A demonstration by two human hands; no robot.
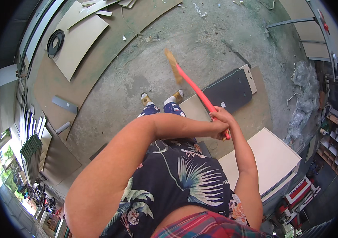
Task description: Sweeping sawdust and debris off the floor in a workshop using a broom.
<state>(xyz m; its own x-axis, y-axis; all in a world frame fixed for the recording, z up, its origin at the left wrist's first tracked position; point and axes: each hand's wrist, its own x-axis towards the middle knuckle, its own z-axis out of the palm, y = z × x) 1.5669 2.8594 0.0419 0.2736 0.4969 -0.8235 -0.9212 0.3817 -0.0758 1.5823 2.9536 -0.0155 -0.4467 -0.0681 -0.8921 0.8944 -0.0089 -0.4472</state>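
Both my hands are closed round the red-pink handle (196, 88) of a broom, which slants away to the upper left. My left hand (219, 129) grips near the handle's end, with that arm reaching across my body. My right hand (222, 114) holds it just farther along, close to the left one. At the far end, the tan broom head (173, 65) is over the grey concrete floor (137, 75), ahead of my feet. I cannot tell whether its bristles touch the floor.
Right of the broom lies a dark panel (230, 89) on a beige board; a white-topped sheet stack (264, 156) stands nearer. Crumpled clear plastic (302, 99) lies far right. Large boards (79, 43) and a black coil (55, 43) are at the left. Small debris (151, 38) dots the floor ahead.
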